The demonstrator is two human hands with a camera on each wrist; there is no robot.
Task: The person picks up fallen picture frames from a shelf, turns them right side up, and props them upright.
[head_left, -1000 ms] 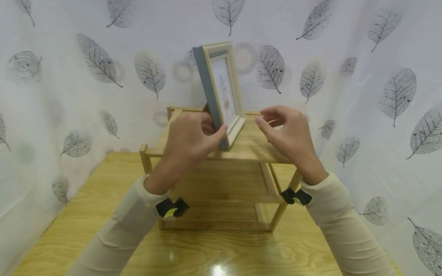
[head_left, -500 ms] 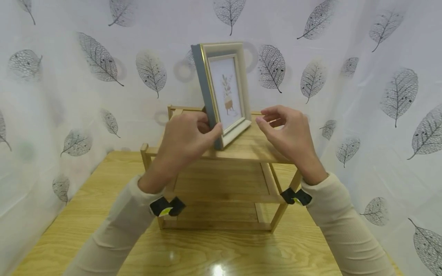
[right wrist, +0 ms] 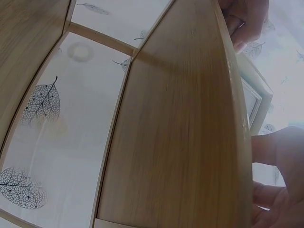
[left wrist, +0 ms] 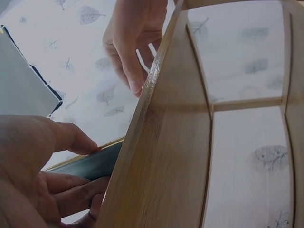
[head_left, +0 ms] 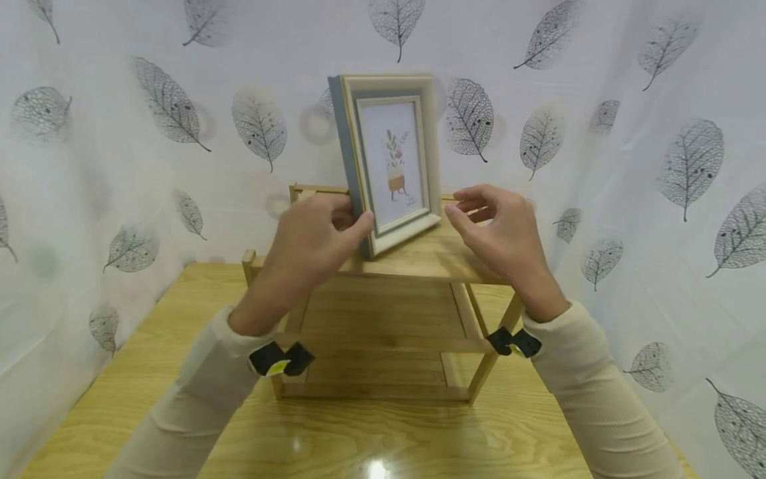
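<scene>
A picture frame (head_left: 391, 159) with a cream front, blue-grey sides and a potted-plant print stands upright on the top shelf (head_left: 455, 256) of a wooden rack, turned slightly to the right. My left hand (head_left: 314, 233) pinches its lower left side, thumb at the front edge and fingers behind; in the left wrist view the thumb and fingers lie on either side of the blue-grey side (left wrist: 97, 162). Just right of the frame, my right hand (head_left: 499, 226) hovers over the shelf with bent, relaxed fingers and holds nothing. The right wrist view shows the frame's corner (right wrist: 259, 92) beyond the shelf edge.
The rack has lower shelves (head_left: 383, 313) beneath the top one and stands on a wood-grain table (head_left: 383, 439). A translucent curtain (head_left: 311, 40) with leaf prints hangs behind and along both sides.
The picture frame has turned to face more toward me, its lower left corner shifting left with my left hand. My right hand has hardly moved.
</scene>
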